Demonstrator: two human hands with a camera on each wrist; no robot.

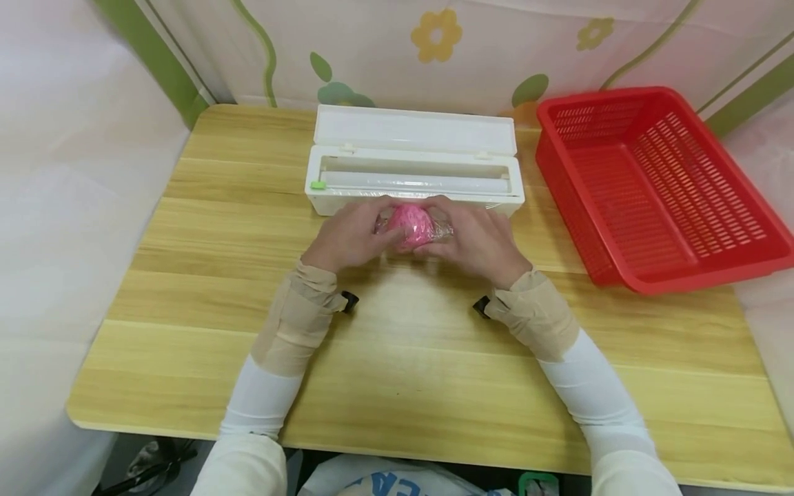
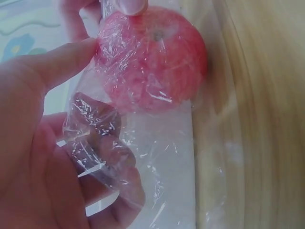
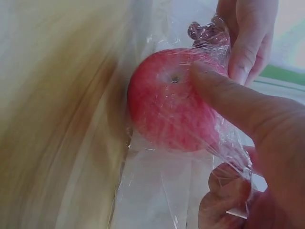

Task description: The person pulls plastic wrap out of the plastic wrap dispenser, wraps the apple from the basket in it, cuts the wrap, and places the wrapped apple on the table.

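Observation:
A pinkish-red apple (image 1: 411, 226) sits between the two hands, partly wrapped in clear cling film (image 1: 443, 229). The left hand (image 1: 352, 235) holds it from the left; in the left wrist view its thumb meets the apple (image 2: 157, 67) while curled fingers gather crinkled film (image 2: 97, 131). From the other side the right hand (image 1: 480, 238) grips, its thumb lying on the film-covered apple (image 3: 164, 109) near the hollow, its other fingers bent behind the film. Just beyond the hands stands a white cling film dispenser (image 1: 315, 201), lid raised, with a roll (image 1: 415, 182) inside.
A red plastic basket (image 1: 595, 213) stands at the right rear of the wooden table (image 1: 397, 372). Behind the table hangs a flower-patterned curtain (image 1: 372, 41). Below the front edge, a white bag with blue lettering (image 1: 384, 479) shows.

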